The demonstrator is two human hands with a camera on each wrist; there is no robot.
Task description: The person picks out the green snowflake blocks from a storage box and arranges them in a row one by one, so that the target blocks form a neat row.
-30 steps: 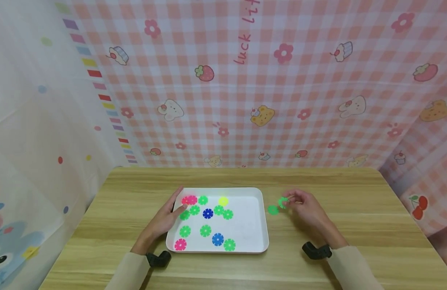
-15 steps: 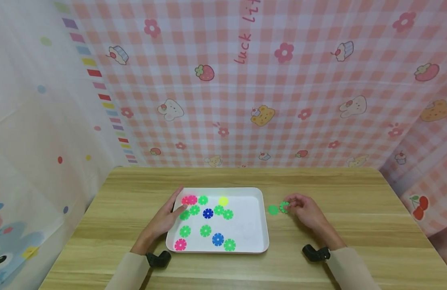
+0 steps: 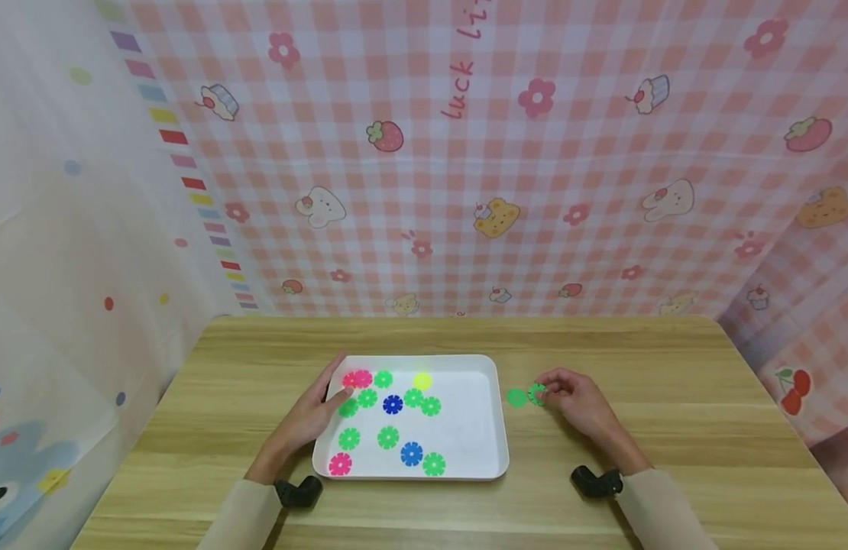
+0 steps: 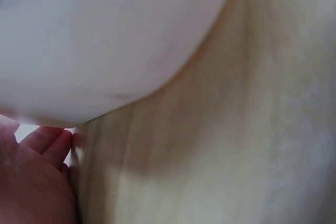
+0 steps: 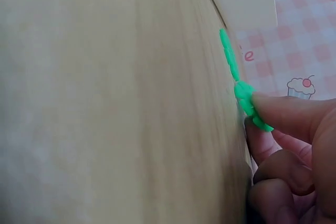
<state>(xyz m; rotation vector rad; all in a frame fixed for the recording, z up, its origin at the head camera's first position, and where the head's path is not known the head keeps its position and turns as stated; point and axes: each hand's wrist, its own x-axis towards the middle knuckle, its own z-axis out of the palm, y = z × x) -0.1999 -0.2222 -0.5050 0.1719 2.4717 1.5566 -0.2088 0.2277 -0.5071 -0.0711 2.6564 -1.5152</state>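
My left hand (image 3: 312,412) holds the left side of a white tray (image 3: 496,412), its thumb over the rim and its fingers along the outside wall. In the left wrist view, fingertips (image 4: 60,142) show at the tray's edge. On the right, my right hand (image 3: 578,397) pinches a green snowflake disc (image 5: 244,95) between thumb and fingers, tilted, close over the wood. Just left of it lies another green snowflake disc (image 3: 516,397), flat on the table between tray and hand. The two discs nearly meet in the right wrist view.
Inside the tray are several green discs (image 3: 388,437), pink ones such as the pink disc (image 3: 340,464), a yellow disc (image 3: 422,380), a dark blue disc (image 3: 393,405) and a lighter blue disc (image 3: 412,454). A checked cloth (image 3: 396,183) hangs behind the wooden table (image 3: 603,336).
My right hand has lowered the pinched green disc toward the table, beside the flat one, and tilted it. The left hand and the tray stay put; the head view shifts slightly.
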